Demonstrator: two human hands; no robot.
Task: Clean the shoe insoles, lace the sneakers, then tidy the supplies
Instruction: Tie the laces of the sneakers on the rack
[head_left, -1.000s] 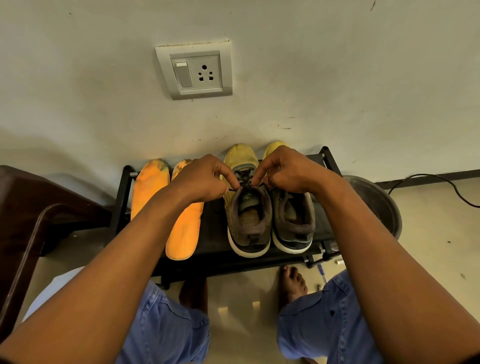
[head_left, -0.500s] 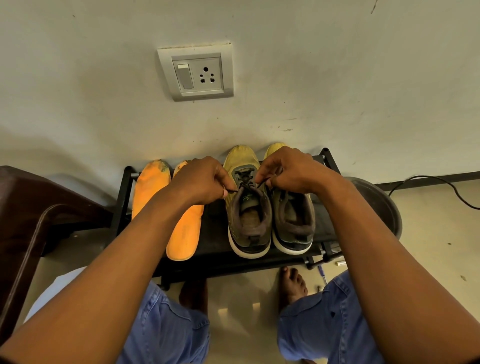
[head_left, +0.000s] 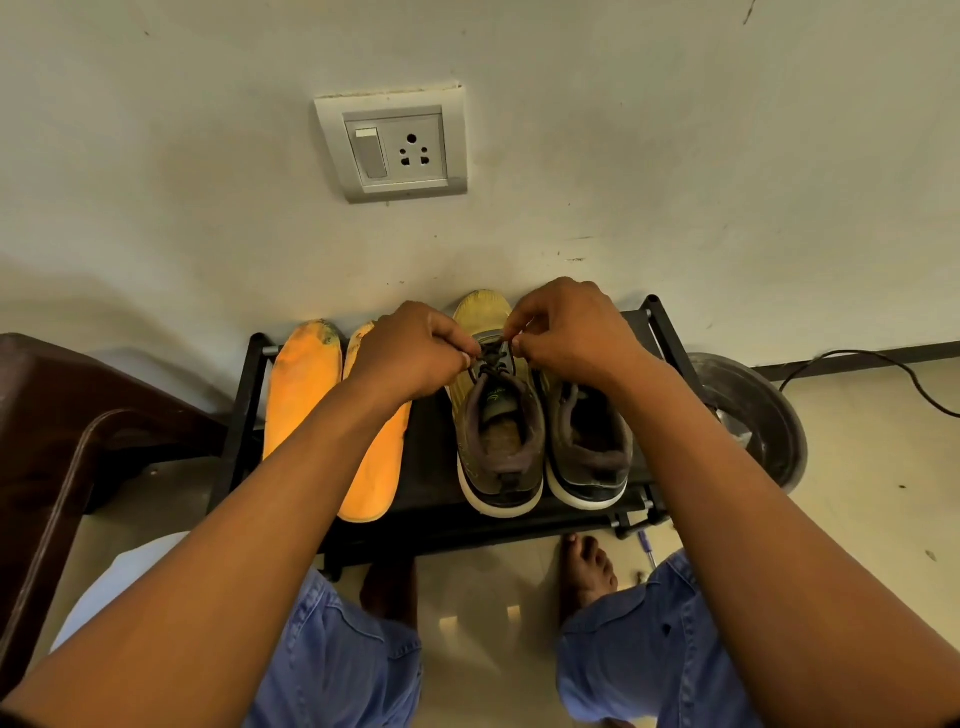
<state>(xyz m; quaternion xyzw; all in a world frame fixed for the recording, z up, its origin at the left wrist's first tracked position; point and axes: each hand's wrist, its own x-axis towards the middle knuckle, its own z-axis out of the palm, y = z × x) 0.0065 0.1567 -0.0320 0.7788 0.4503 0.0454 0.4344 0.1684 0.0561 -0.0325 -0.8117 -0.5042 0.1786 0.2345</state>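
1. Yellow-green cloth and white soles mark the two sneakers on the black rack (head_left: 249, 415); they stand side by side, toes to the wall, heels toward the person. The left sneaker (head_left: 496, 431) is the one being laced; the right sneaker (head_left: 589, 452) touches its side.
2. Left hand (head_left: 410, 353): fingers curled tight, thumb and forefinger pinching one end of the dark lace (head_left: 491, 358) just over the left sneaker's tongue.
3. Right hand (head_left: 571, 327): fingers curled too, fingertips pinching the other end of the lace, close to the left hand, the two nearly meeting above the eyelets.
4. Two orange insoles lie on the rack left of the sneakers: the outer insole (head_left: 298, 384) in full sight, the inner insole (head_left: 376, 467) partly under the left forearm.
5. Beside the rack's right end a round grey basin (head_left: 769, 415) sits on the floor, and a wall socket (head_left: 395, 148) is above.
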